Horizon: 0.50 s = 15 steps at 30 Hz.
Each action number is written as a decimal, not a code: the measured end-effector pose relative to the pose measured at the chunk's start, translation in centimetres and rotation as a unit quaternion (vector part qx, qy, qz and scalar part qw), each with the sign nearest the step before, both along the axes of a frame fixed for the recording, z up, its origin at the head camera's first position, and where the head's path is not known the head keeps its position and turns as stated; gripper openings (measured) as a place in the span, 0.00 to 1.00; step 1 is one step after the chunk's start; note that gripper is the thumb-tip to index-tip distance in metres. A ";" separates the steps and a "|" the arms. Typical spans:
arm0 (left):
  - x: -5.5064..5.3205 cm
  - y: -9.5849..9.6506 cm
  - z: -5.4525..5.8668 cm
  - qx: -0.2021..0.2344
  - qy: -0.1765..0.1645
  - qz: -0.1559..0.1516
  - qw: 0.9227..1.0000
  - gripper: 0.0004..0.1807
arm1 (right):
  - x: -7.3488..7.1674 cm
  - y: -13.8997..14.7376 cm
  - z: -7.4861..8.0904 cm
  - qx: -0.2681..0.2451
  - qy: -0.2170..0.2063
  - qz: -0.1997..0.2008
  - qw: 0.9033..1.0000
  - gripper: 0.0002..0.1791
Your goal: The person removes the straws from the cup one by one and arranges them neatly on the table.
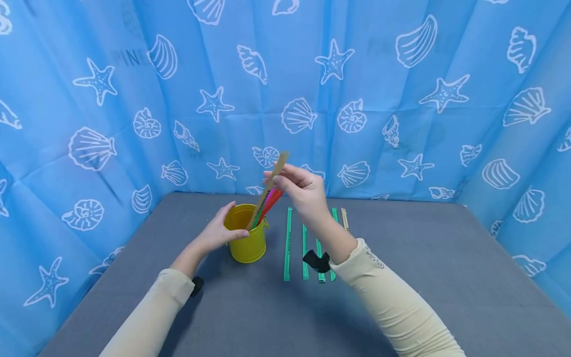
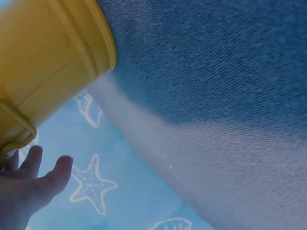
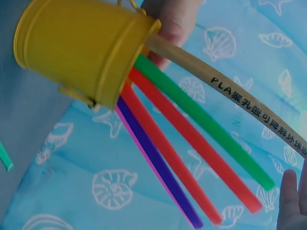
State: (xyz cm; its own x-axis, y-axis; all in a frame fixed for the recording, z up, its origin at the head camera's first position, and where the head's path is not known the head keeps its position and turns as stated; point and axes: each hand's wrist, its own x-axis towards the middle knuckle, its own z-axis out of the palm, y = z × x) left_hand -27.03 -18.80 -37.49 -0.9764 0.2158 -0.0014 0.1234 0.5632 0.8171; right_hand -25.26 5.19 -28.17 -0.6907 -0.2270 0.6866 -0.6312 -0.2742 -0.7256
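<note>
A small yellow bucket point(image 1: 249, 248) stands upright on the grey table. My left hand point(image 1: 218, 230) holds it at the rim, with the thumb across the front and the fingers round the far left side. Above the bucket, my right hand point(image 1: 303, 188) pinches a straw in a brown paper wrapper point(image 3: 206, 72) near its upper end. Dark printed lettering runs along that wrapper, and its lower end is inside the bucket's mouth. Bare straws lean out beside it: a green straw point(image 3: 206, 122), two red ones, a blue-purple straw point(image 3: 158, 160) and a pink one. Their lower ends are hidden in the bucket.
Right of the bucket, several green-wrapped straws point(image 1: 287, 243) lie roughly side by side on the table point(image 1: 415, 277). Another brown-wrapped straw point(image 1: 345, 219) lies at their right, partly behind the right forearm. Blue curtains point(image 1: 379, 99) with white shells and starfish hang behind.
</note>
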 end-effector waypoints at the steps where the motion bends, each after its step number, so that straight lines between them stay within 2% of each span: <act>1: 0.0 0.1 0.1 -0.009 0.004 0.002 1.000 0.59 | 0.0 0.2 0.2 -0.005 0.003 -0.004 1.000 0.13; 4: -0.1 0.2 0.2 -0.028 0.013 0.003 1.000 0.60 | -0.1 0.8 0.7 -0.018 0.010 -0.004 1.000 0.13; 7: -0.2 0.2 0.2 -0.029 0.012 0.002 1.000 0.59 | 0.0 1.4 1.0 -0.025 0.009 -0.004 1.000 0.14; 15: -0.1 0.3 0.1 -0.014 -0.003 0.005 1.000 0.58 | 0.1 3.0 1.3 -0.011 -0.020 -0.051 0.998 0.17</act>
State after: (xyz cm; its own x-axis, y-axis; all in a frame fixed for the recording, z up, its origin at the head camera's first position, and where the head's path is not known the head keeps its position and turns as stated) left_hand -27.13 -18.51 -37.37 -0.9784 0.2065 -0.0125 0.1137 0.5873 0.8014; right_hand -25.19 8.21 -26.92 -0.7364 -0.1396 0.6620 -0.6272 -0.2260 -0.7454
